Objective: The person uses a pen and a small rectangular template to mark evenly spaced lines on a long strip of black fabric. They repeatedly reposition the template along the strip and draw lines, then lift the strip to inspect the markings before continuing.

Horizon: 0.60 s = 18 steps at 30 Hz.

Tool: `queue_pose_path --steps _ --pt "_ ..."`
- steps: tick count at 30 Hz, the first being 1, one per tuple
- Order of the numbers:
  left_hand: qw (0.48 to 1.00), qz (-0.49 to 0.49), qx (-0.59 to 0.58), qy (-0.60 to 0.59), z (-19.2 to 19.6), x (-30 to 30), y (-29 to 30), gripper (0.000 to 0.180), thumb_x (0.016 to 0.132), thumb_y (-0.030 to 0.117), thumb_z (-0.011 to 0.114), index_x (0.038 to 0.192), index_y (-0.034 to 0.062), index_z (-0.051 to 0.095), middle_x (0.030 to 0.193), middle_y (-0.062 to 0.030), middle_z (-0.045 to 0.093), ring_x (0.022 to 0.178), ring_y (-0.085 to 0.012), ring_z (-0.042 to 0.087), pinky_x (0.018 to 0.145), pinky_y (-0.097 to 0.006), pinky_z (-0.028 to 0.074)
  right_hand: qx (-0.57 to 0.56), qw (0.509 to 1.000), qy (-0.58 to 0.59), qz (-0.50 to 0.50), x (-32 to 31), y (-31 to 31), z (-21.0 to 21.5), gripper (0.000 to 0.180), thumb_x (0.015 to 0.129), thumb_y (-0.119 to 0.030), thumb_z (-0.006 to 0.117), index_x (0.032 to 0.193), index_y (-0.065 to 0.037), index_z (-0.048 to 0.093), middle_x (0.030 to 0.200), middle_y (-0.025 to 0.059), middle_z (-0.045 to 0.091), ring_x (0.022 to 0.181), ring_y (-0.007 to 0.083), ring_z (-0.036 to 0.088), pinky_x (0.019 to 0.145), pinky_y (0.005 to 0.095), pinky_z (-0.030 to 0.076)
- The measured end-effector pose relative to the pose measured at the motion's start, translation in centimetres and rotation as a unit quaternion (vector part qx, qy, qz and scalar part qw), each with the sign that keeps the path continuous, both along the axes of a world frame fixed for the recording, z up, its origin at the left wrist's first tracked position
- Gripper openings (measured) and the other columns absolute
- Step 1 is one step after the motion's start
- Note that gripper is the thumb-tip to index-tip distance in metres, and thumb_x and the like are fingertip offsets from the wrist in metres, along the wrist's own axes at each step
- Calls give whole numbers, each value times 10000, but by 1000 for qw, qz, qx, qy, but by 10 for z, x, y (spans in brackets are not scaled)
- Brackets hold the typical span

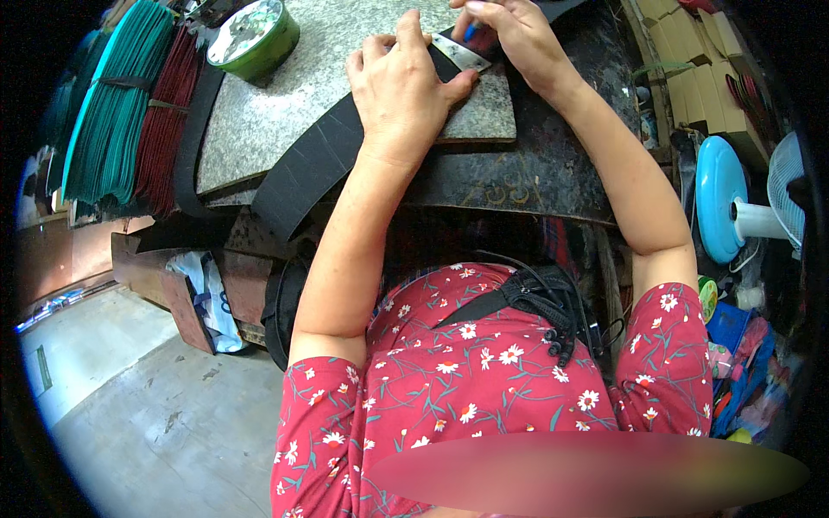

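A long black strip (306, 164) of flat sheet material lies across a grey speckled board (259, 125), its near end hanging over the board's front edge. My left hand (393, 95) rests on the strip with fingers spread, the thumb beside a small silvery-white plate (460, 53) lying on top. At the plate's far right side, my right hand (522, 43) is closed in a pinch round a slim pen-like thing. Only a bit of blue (470, 33) on it shows; the rest is hidden by the fingers.
A round green tin (253, 43) stands on the board's far left. Bundles of teal strips (117, 112) and dark red strips (162, 129) sit left of it. At right are yellowish boxes (695, 65) and a blue-and-white fan (724, 198). The dark worktable (570, 173) extends beyond the board.
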<state>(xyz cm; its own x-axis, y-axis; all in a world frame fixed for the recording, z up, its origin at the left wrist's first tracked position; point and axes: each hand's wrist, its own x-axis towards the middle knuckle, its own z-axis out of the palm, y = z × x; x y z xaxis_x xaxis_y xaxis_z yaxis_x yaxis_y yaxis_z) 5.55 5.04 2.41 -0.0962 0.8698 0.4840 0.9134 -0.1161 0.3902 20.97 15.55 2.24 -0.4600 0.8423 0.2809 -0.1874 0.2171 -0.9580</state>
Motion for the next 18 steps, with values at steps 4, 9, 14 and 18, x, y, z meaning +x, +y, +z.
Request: queue_pose_path --steps 4,9,14,18 --pt "1000 -10 15 -4 -4 -3 1 734 715 327 883 1298 21 560 1071 -161 705 1059 -381 624 916 -478 518 179 953 -231 -83 11 -7 6 166 945 -97 556 1004 -19 690 817 83 700 720 187 678 685 336 540" --pt "994 -39 92 -48 -14 -10 10 670 742 282 866 1285 21 572 1113 -135 722 1118 -341 624 1010 -468 452 303 869 -383 -75 12 7 -13 286 973 -275 719 1191 -91 725 920 -10 722 790 117 648 730 278 529" --pt "982 -30 67 -176 12 -48 -18 456 879 65 721 1317 19 605 1267 -129 698 1133 -238 656 1015 -373 494 282 879 -377 -69 12 11 -20 325 913 -308 765 1201 -158 749 886 19 714 757 117 642 716 288 521" --pt "932 13 360 -37 93 -101 -70 265 941 10 634 1201 53 661 1204 -97 671 1114 -245 640 967 -371 495 274 871 -401 -77 13 6 -7 318 884 -304 749 1136 -111 753 959 116 731 870 242 704 767 359 544"
